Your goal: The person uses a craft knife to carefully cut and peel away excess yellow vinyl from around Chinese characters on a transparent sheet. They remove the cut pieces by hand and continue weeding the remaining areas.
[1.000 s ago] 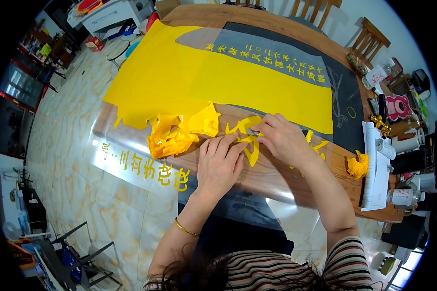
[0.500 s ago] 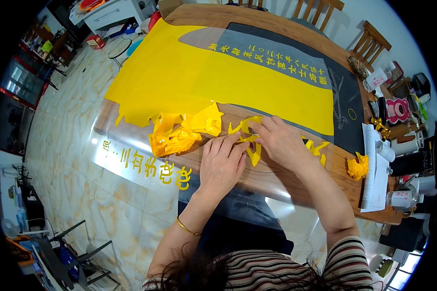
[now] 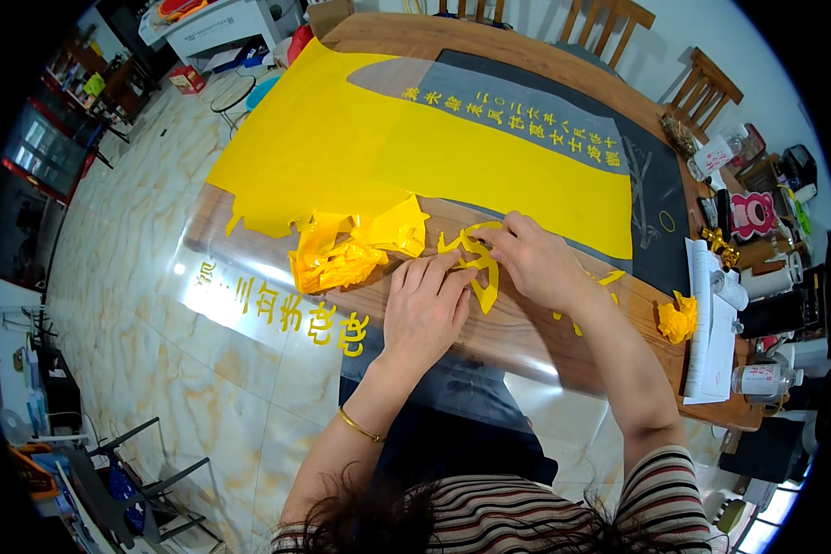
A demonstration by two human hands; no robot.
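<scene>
A large yellow vinyl character point(image 3: 487, 288) lies on clear film over the table's near side. My left hand point(image 3: 422, 309) rests flat beside it, fingers stretched out, with the fingertips at its left edge. Thumb and forefinger of my right hand point(image 3: 537, 263) pinch at the character's upper strokes; the fingers partly hide the exact grip. To the left is a crumpled yellow vinyl scrap point(image 3: 340, 264). Smaller cut yellow characters point(image 3: 318, 325) run along the clear film point(image 3: 214, 309) that overhangs the near table edge. Yellow pieces point(image 3: 609, 277) lie partly behind my right forearm.
A big yellow vinyl sheet point(image 3: 332, 129) covers much of the wooden table point(image 3: 379, 32), partly over a dark mat point(image 3: 656, 175). On the right are a yellow crumpled ball point(image 3: 678, 318), white papers point(image 3: 708, 342) and a plastic bottle point(image 3: 766, 379). Chairs stand behind the table.
My right hand has moved slightly up and right along the yellow character, uncovering more of its strokes. My left hand stays almost in place. The view has shifted slightly.
</scene>
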